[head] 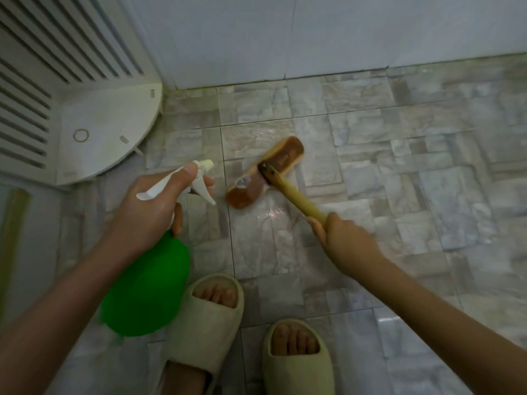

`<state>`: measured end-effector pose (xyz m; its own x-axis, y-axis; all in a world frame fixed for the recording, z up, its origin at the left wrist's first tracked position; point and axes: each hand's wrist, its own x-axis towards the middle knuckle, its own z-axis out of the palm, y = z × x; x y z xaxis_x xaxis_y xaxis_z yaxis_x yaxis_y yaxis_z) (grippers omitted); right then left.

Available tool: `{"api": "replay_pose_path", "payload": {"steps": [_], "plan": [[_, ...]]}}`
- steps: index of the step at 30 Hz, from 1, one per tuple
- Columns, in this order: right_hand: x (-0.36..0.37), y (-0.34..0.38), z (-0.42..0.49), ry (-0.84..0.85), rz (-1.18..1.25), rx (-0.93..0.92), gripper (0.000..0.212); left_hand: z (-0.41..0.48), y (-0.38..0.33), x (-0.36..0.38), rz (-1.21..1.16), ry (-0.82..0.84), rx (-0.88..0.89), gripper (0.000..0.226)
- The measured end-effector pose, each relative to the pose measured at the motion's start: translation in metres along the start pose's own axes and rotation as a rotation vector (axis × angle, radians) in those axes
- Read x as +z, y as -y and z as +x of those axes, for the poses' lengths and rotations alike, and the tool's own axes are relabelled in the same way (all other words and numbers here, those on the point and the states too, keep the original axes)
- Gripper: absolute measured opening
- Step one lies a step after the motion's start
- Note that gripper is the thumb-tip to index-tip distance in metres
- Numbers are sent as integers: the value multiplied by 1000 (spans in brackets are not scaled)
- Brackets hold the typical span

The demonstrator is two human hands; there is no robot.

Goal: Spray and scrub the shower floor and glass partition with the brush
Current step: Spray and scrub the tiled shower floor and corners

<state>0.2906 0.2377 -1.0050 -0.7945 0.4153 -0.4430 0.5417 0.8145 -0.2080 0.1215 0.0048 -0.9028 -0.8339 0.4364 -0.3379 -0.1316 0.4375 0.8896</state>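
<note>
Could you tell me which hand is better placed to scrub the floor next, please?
Probably the right hand: it grips the brush handle, with the head on the floor. The left hand holds the spray bottle.

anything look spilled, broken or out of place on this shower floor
Nothing damaged or askew. The floor shines wet beside the brush, which fits spraying. One small oddity: a thin ring, maybe a rubber band, lies on the white corner base.

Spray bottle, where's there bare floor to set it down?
Open tiles lie right of the brush, up to the wall. Crowded: the left, between the white corner unit, the brush and the slippers.
</note>
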Motion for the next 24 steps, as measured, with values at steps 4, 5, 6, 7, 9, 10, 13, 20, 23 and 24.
{"api": "replay_pose_path", "payload": {"steps": [4, 5, 6, 7, 9, 10, 13, 20, 23, 24], "plan": [[8, -54, -73, 97, 68, 159, 50, 4, -4, 15, 49, 70, 13, 47], [9, -75, -109, 112, 73, 248, 46, 6, -7, 21, 47, 92, 25, 48], [6, -87, -140, 138, 79, 353, 43, 7, -9, 25, 50, 101, 30, 48], [3, -96, -164, 144, 76, 437, 44, 8, -11, 29, 57, 112, 37, 47], [1, -101, -183, 162, 78, 526, 47, 8, -14, 41, 66, 153, 49, 44], [3, -95, -176, 165, 100, 530, 49, 8, -15, 46, 61, 176, 53, 42], [4, -68, -114, 7, 189, 473, 53, 7, -17, 66, 47, 289, 70, 42], [37, -72, -186, 21, 337, 728, 51, 14, -20, 115, 64, 488, 105, 42], [35, -72, -251, 102, 442, 1001, 46, 13, -23, 133, 73, 557, 96, 43], [34, -81, -252, 121, 473, 1038, 46, 14, -24, 138, 83, 591, 94, 43]]}}
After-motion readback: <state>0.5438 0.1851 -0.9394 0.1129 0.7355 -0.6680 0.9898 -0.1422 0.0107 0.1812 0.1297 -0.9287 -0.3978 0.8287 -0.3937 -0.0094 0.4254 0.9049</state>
